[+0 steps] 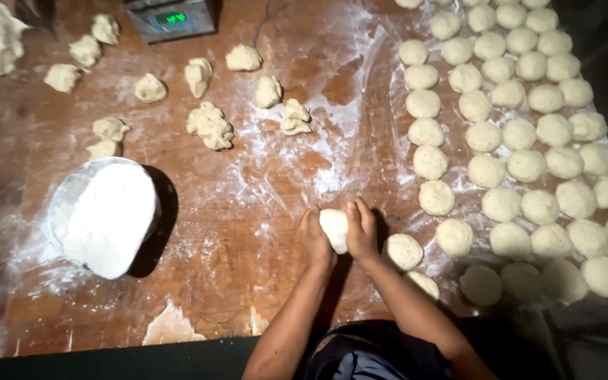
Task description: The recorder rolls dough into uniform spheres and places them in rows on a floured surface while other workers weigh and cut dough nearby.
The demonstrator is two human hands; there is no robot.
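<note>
I see one pale oval dough piece (pixel 334 229), long axis pointing away from me, on floured wooden table (pixel 248 211). Left hand (pixel 314 238) and right hand (pixel 361 229) cupped round it. Roughly forty round dough balls (pixel 501 134) right; twelve ragged dough lumps (pixel 210 125) left.

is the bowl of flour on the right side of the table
No, the bowl of flour sits left of both hands, while shaped dough rounds fill the right.

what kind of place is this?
Likely a bakery or kitchen prep bench. A floured wooden table carries rows of shaped dough balls, rough cut dough pieces, a bowl of flour and a digital scale. Both hands, left hand and right hand, cup one dough piece.
</note>
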